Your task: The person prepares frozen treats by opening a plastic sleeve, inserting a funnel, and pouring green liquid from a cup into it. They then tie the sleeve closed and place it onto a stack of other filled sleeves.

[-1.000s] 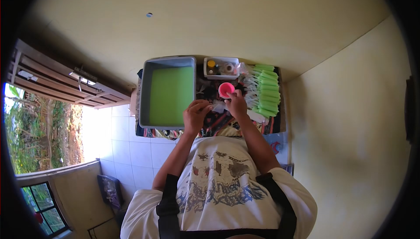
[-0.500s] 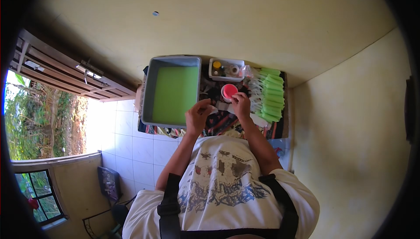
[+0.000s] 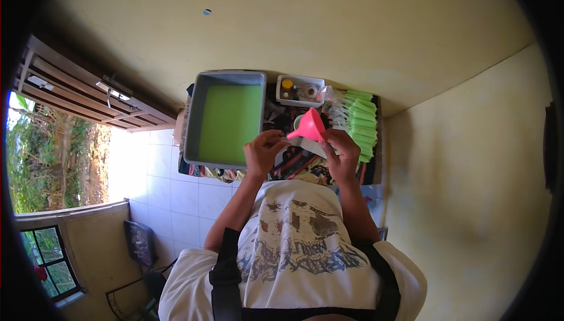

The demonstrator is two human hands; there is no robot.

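A pink funnel (image 3: 310,126) is tilted on its side, its rim pinched by my right hand (image 3: 342,151). Its spout points left, toward the fingertips of my left hand (image 3: 263,151). Those fingers are pressed together on a small clear plastic bag (image 3: 284,143), close to the spout's tip. Behind the funnel a white cup (image 3: 298,122) shows in part. Left of my hands stands a grey tub (image 3: 194,115) holding green liquid (image 3: 231,122). Several filled green bags (image 3: 363,124) with clear tops lie in a row to the right.
At the back, a white basket (image 3: 301,103) holds a yellow-capped bottle (image 3: 287,84) and a roll of tape (image 3: 310,91). Patterned cloth (image 3: 302,171) covers the table. A wooden door (image 3: 94,89) stands at left, and a wall rises behind the table.
The funnel has been lifted from the cup and turned sideways by my right hand, its spout now toward my left hand. The view has shifted slightly.
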